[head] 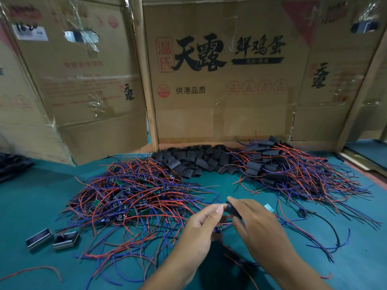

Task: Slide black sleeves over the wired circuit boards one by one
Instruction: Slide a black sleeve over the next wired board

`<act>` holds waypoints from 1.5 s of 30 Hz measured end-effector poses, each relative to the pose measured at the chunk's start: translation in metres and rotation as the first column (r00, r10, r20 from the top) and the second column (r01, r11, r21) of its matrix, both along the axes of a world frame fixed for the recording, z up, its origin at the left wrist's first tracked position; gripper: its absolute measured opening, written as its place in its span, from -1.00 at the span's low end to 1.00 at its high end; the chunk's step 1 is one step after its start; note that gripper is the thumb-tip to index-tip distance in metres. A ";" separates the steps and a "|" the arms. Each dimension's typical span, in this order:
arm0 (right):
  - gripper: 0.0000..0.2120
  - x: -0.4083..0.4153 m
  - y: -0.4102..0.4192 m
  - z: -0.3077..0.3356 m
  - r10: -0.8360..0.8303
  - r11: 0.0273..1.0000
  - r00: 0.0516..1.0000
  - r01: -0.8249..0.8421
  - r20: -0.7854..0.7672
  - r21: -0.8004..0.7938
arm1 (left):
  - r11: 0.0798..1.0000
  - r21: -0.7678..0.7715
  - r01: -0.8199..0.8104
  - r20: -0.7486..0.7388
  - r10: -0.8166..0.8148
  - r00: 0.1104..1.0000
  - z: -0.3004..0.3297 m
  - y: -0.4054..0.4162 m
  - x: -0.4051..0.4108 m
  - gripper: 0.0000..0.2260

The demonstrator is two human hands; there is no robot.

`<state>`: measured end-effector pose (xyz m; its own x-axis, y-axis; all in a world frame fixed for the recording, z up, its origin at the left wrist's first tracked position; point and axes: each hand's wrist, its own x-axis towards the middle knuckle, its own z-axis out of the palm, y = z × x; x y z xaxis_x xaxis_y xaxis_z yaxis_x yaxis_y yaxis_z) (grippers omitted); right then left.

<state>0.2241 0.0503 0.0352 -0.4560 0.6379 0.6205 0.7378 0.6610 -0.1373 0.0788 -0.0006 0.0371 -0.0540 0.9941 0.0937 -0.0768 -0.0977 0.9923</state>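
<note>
Gripping: both hands, right hand and left hand, are pinching one black sleeve.
Open room: green counter is lying bare between the wired boards and sleeved pile.

Black sleeve between both hands' fingertips

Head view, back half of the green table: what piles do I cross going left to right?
Tangled pile of red and blue wired green circuit boards → heap of loose empty black sleeves → pile of wired boards already covered in black sleeves.
</note>
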 end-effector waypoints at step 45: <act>-0.63 -0.129 0.214 -0.011 -0.052 0.952 0.859 0.197 0.509 -0.234 | 0.804 0.589 0.080 -0.803 0.571 0.172 -0.019 0.010 -0.029 -0.80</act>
